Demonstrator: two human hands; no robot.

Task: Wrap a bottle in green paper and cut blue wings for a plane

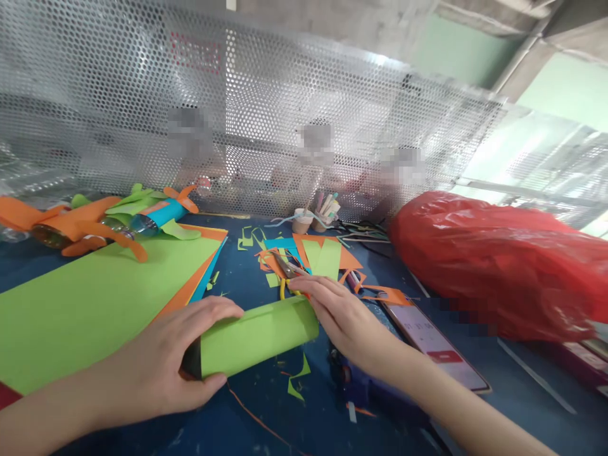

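A green paper-wrapped cylinder (259, 335) is above the blue counter (213, 437), the left hand (194, 348) clamped round one end, the right hand (346, 316) touching the other, its grip unclear. Paper sheets (109, 291) lie toward the counter's left edge, a red plastic bag (489, 266) toward its right; perforated metal (118, 76) rises behind the back edge.

Head-worn view, facing forward and down, left hand (164, 356) and right hand (349, 322) near, perforated screen (118, 82) farther off
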